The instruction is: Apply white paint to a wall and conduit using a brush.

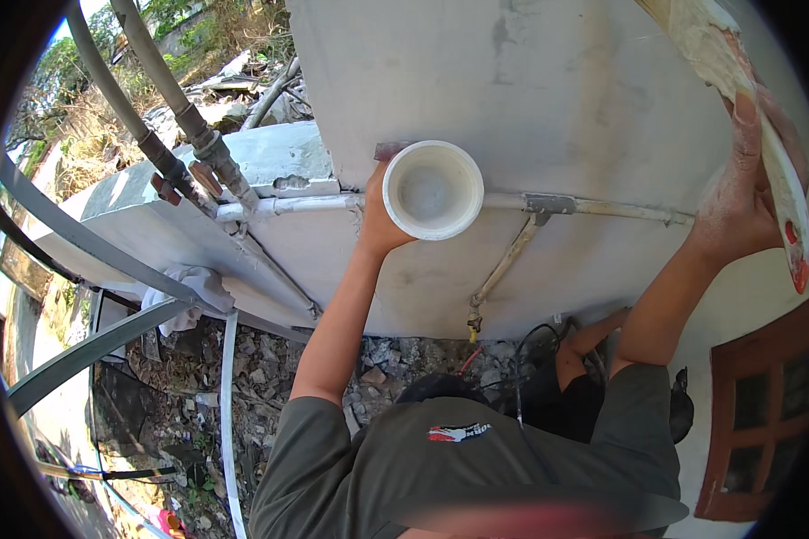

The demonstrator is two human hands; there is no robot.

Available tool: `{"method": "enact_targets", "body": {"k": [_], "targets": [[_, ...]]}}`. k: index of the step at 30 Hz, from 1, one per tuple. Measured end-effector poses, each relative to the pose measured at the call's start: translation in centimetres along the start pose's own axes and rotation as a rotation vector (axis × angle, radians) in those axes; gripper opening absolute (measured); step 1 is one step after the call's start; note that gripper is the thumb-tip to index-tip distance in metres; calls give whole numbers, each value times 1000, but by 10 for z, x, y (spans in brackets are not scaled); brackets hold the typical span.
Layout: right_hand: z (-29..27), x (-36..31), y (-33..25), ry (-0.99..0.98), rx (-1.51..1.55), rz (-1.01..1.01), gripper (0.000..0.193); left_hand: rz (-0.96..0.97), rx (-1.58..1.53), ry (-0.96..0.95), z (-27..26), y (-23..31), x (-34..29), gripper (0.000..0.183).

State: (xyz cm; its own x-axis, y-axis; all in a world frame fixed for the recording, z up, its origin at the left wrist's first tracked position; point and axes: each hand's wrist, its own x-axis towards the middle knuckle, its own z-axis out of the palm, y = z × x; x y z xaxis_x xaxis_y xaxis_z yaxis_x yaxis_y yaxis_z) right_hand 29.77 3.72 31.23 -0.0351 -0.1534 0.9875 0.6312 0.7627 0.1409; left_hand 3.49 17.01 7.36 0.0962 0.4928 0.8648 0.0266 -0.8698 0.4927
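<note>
Two hands raised against a grey wall, each holding something.

The left hand grips a white tub by its rim, held just in front of a pipe crossing the wall. Well apart, the right hand clamps what looks like a plaster-smeared board, its upper end cut off by the frame's edge.

The person wears a grey-green short-sleeved shirt. A small red, white and black emblem sits on it. Both forearms are bare.
</note>
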Motion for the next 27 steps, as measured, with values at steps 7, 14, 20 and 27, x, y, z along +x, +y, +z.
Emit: {"method": "enact_targets", "body": {"k": [7,14,20,27], "targets": [[24,-30,4,-205,-79,250,16,-21,88,-51,-4,-4,-3,68],[23,-16,-19,108,76,130,18,117,23,45,0,8,-1,68],[39,-12,2,-199,-163,52,19,29,0,0,0,2,0,70],[33,-11,0,-8,-20,152,17,90,42,-36,1,9,8,71]]}}
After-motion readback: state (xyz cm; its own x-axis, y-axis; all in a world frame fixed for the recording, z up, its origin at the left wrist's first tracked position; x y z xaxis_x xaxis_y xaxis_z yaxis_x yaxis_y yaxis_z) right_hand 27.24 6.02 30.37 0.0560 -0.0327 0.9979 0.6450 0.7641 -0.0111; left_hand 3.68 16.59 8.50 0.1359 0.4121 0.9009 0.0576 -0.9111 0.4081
